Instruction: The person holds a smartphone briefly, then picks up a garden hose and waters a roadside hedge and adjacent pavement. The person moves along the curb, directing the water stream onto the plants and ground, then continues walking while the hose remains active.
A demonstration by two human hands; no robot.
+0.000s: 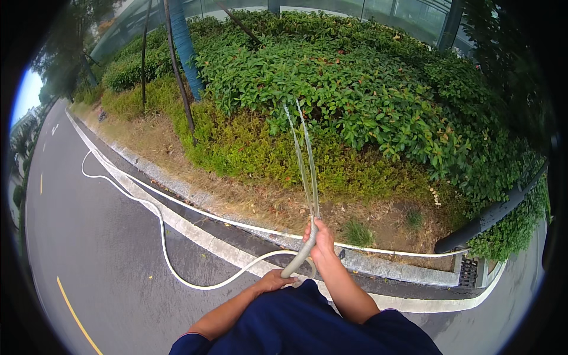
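A pale hose (301, 256) runs up from my waist, its open end pointing away from me at the shrubs. Near that end my right hand (322, 240) is closed around it. Lower down, my left hand (277, 280) grips the same hose close to my dark blue shirt. Two streams of water (309, 164) leave the hose end and reach the leafy green shrubs (328, 88). Behind my hands, the hose loops down and trails left over the road in wide curves. The left fingers are partly hidden under the hose.
A concrete kerb (230, 252) curves across in front of me, with a drain grate (468, 272) at the right. A dark leaning trunk or post (488, 224) stands near it. At the left are a blue-wrapped trunk (186, 49), thin support poles and the asphalt road (97, 248).
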